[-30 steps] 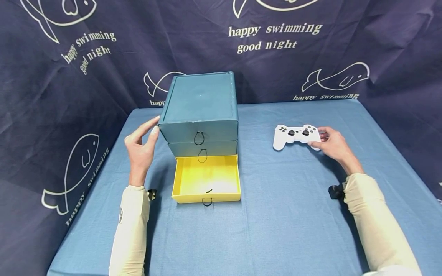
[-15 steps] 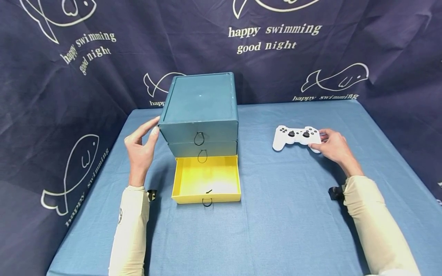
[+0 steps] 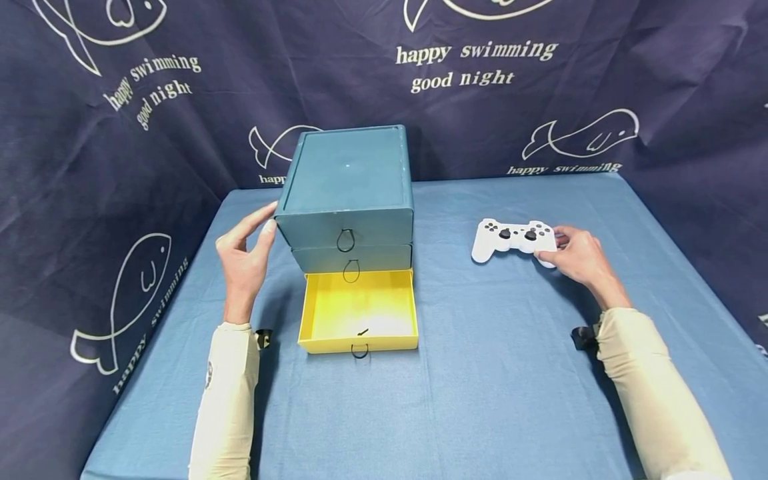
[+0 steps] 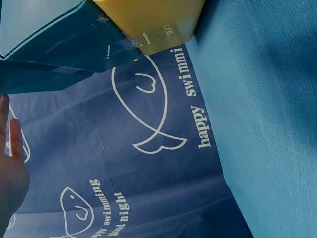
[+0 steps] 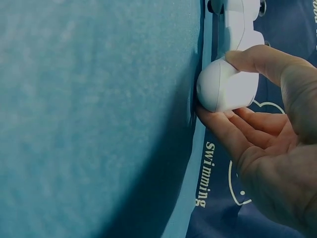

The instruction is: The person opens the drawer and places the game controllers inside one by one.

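Observation:
My right hand pinches the right grip of a white game controller, thumb on its near side and fingers beyond it. In the right wrist view, the controller's rounded white grip sits between thumb and fingers, close to the cloth. A teal drawer box stands left of the middle of the table. My left hand touches its left front edge with spread fingertips and thumb. In the left wrist view only part of that hand shows, below the box's side. Beneath the teal drawers, a yellow drawer is pulled out.
A blue cloth covers the table. Dark blue fabric with white fish and lettering hangs behind and at both sides. Each drawer front has a black loop pull, such as the yellow one's loop. A small dark mark shows inside the yellow drawer's front.

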Demonstrator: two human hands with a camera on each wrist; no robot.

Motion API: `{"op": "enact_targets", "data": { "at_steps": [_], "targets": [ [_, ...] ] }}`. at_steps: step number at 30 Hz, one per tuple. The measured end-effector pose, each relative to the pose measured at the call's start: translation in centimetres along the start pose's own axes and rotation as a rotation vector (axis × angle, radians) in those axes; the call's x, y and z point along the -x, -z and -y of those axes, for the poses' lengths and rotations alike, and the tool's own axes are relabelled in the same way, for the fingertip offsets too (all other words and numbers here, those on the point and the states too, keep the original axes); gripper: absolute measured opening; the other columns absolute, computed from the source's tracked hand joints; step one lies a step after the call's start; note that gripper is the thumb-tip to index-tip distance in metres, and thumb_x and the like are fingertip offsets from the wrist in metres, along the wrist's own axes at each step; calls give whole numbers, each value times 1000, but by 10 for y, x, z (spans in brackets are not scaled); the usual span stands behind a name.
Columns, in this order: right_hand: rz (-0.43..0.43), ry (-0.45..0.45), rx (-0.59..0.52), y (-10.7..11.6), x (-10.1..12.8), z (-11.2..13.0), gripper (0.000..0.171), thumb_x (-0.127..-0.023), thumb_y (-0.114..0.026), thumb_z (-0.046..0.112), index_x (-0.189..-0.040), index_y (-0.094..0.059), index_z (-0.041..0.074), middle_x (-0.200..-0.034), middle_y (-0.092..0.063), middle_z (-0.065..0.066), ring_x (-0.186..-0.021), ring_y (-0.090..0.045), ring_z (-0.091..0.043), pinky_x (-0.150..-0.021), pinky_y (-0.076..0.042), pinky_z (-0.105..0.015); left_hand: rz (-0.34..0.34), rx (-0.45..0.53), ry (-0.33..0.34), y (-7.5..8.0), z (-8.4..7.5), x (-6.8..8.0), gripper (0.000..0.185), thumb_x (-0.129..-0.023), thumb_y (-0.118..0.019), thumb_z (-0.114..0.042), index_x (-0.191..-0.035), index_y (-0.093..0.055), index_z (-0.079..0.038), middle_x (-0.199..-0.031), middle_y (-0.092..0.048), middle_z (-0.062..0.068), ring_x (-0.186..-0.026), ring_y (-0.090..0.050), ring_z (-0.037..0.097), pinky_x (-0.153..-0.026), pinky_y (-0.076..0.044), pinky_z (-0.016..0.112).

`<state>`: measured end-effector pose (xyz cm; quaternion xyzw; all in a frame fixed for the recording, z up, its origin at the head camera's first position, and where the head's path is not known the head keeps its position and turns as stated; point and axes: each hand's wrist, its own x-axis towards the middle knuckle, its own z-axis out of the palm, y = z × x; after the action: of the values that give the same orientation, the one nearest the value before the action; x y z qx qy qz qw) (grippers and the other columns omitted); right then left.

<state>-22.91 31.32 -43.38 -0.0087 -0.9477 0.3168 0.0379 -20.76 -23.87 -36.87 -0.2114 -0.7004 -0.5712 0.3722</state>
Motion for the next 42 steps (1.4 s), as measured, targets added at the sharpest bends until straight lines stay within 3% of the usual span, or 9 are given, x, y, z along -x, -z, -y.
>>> {"op": "enact_targets", "data": {
  "at_steps": [16,29,42],
  "targets": [
    [-6,11,-21,2,18,9,67,-90,-80,24,-137,-52,-15,-117,-63,-40,-101,-64,-50,-82,-50,-51,6,-3,10,0,-1,0,29,-94,-68,4,-123,-74,3,-119,-74,14,-114,-69,19,-103,-51,36],
    [-37,61,-63,-2,34,22,59,-89,-81,19,-133,-58,-13,-113,-69,-33,-98,-69,-44,-69,-45,-16,2,4,6,0,-1,0,29,-94,-68,4,-122,-75,3,-118,-75,14,-113,-70,20,-103,-51,36],
    [-51,71,-103,-5,53,33,56,-88,-82,16,-131,-60,-11,-114,-69,-32,-93,-69,-40,-65,-45,-10,5,-6,22,1,-1,1,29,-95,-68,3,-123,-75,2,-119,-74,13,-115,-69,20,-104,-50,36]
  ]
}}
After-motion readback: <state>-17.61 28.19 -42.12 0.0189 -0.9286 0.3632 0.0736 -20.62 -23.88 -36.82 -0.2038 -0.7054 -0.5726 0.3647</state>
